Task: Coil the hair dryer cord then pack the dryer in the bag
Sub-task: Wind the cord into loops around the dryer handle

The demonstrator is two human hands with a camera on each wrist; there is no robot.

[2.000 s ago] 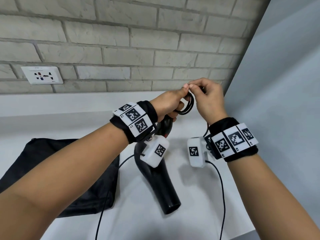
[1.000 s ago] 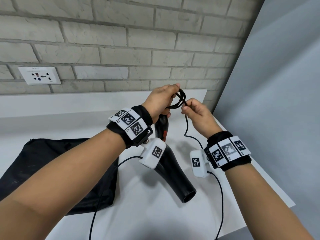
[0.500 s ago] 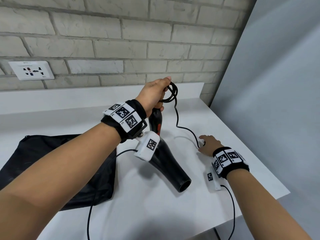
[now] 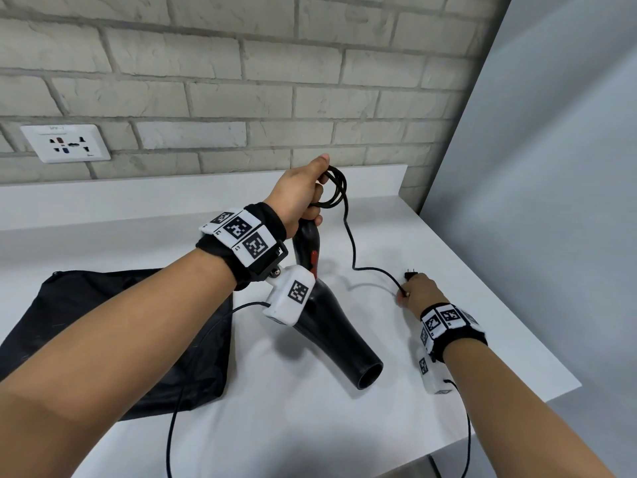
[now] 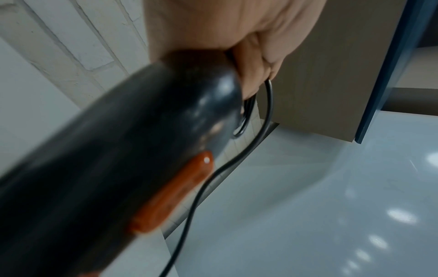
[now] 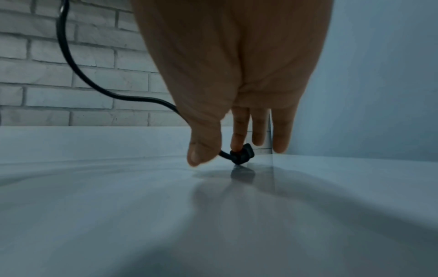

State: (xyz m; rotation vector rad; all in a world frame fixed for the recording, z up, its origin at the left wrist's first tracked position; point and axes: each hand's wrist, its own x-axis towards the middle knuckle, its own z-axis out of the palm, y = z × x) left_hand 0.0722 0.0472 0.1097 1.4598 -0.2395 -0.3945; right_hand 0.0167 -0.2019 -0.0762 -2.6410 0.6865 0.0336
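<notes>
Head view showed the left hand (image 4: pixel 299 194) clenched around the dryer (image 4: pixel 331 326) handle and coiled cord (image 4: pixel 336 188) above the counter (image 4: pixel 448 257); right hand (image 4: pixel 418 293) fingers pinched the plug (image 6: pixel 241 153). Limp, light cord likely handles best near that stiff plug.

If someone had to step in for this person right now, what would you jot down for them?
Left hand: grips the hair dryer by the handle end, with a few finished cord loops.
Right hand: down at the table, pinching the cord just behind the plug.
Bag: flat on the table to the left, nothing packed yet.
Done: cord partly coiled.
Left: wind the loose stretch, then put the dryer in the bag.
</notes>
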